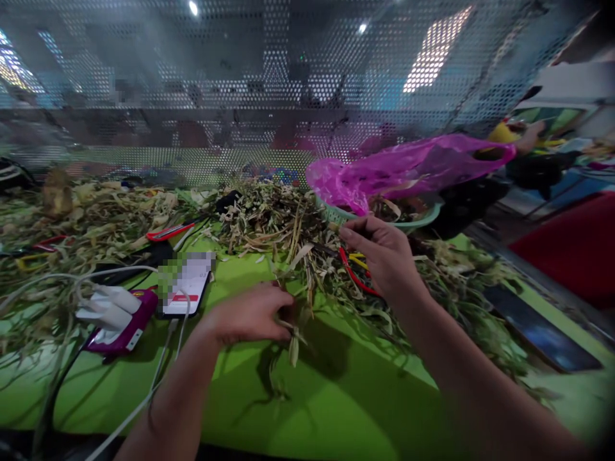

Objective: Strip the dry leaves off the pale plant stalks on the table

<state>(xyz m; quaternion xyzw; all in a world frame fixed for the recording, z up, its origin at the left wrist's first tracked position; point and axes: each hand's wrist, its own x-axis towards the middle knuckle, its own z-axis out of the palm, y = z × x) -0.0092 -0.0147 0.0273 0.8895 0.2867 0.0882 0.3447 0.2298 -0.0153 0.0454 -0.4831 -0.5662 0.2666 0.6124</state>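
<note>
Through the head view I'm seeing two hands working. My left hand [254,312] is pinching a dry, leafy green stem [295,346] over the lime-green table [336,422], fingers partly hiding it. My right hand [387,256] is gripping one small pale piece [333,226], too blurred to identify. One translucent magenta plastic bag [398,168] is partly covering one mint-green plastic basket [425,220].

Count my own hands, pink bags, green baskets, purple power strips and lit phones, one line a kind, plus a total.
Own hands: 2 (left hand, right hand)
Pink bag: 1
Green basket: 1
Purple power strip: 1
Lit phone: 1
Total: 6
</note>
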